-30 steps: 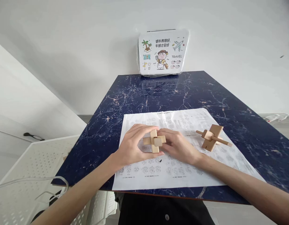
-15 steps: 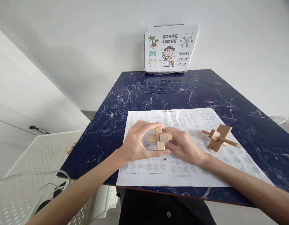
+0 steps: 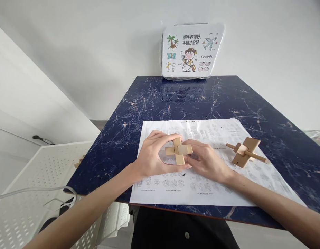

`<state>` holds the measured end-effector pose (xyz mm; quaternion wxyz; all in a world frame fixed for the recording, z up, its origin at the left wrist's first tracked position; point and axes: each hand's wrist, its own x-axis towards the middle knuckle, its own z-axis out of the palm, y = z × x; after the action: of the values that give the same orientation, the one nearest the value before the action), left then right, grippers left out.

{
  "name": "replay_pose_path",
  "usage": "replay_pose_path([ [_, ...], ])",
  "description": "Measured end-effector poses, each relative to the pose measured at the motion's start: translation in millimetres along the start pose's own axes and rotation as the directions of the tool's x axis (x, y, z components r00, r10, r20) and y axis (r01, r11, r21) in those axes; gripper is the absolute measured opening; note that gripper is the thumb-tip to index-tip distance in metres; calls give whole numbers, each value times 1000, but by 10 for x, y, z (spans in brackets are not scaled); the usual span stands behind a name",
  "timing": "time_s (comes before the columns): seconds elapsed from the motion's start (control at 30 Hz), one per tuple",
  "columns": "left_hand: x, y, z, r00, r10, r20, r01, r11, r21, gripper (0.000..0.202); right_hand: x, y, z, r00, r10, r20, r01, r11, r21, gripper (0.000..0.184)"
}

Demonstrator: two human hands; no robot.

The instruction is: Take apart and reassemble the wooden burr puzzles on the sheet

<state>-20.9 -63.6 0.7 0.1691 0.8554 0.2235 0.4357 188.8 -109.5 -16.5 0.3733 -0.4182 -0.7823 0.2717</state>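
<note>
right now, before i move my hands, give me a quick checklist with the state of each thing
1. Left hand holds the wooden cross: ok, it spans opposite ends.
2. Right hand grips it too: cannot tell, contact is partly hidden.
3. Second wooden assembly clear of both hands: ok, apart, to the right.
4. Printed sheet fully uncovered: not ok, the hands hide part of it.
5. White case away from the hands: ok, at the table's far end.
</note>
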Motion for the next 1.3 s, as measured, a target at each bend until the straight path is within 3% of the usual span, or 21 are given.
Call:
replay_pose_path([
  [0.17,9,43,-4,990,-141,33,143,987,-70,60,1,19,-7,999,50,20,-50,999,-1,22],
  [0.37,-4,19,42,997,-27,-72,31,998,59,59,9,41,-8,997,73,-12,-74,996,-40,18],
  [0.67,3,43,24,999,-45,-19,45,998,-38,64,8,45,-86,992,19,124,-29,997,75,15],
  [1.0,-15,45,-10,964,-255,70,264,949,-171,63,12,-10,-97,983,53,177,-81,984,157,23],
  [1.2,0,55,20,946,-324,2,321,939,-125,59,19,42,-27,999,42,30,-42,999,6,18],
  [1.3,16,64,17,923,-384,14,381,912,-150,55,35,56,-22,998,52,40,-53,999,7,22],
])
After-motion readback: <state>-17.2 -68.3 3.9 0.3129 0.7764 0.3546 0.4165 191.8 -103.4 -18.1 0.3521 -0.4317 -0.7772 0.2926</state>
